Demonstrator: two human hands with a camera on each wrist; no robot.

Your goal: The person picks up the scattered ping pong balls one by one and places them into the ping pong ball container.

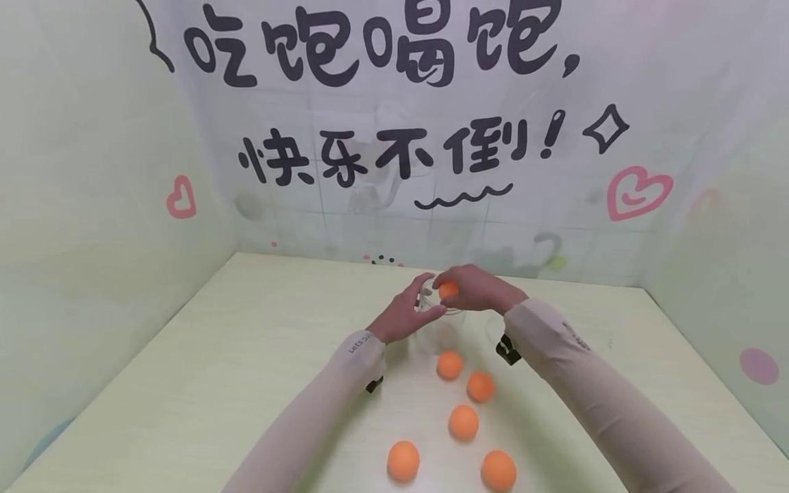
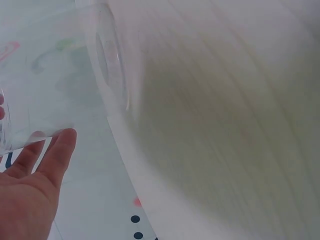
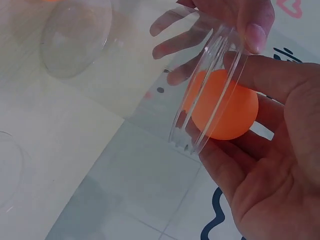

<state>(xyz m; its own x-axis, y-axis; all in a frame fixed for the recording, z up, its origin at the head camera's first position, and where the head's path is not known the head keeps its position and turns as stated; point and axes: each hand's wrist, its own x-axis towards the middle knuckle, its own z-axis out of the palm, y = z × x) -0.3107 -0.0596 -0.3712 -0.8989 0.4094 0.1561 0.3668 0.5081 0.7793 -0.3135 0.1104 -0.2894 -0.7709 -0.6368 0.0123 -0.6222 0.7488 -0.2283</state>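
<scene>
A clear jar (image 1: 436, 337) stands upright towards the back of the table, its ridged rim (image 3: 212, 90) facing up. My left hand (image 1: 403, 313) grips the jar near the top, with thumb and fingers on opposite sides; in the left wrist view its fingers (image 2: 60, 152) lie along the see-through wall. At the jar's mouth, my right hand (image 1: 477, 287) holds an orange ping-pong ball (image 1: 448, 290) between thumb and fingers. The right wrist view shows this ball (image 3: 227, 107) right at the rim, partly seen through the clear plastic.
Several more orange balls (image 1: 464, 422) lie loose on the pale table (image 1: 246, 356) between my forearms and the front edge. A clear round disc (image 3: 10, 170) lies flat to the right of the jar. A printed cloth backdrop (image 1: 382, 226) closes off the back and sides.
</scene>
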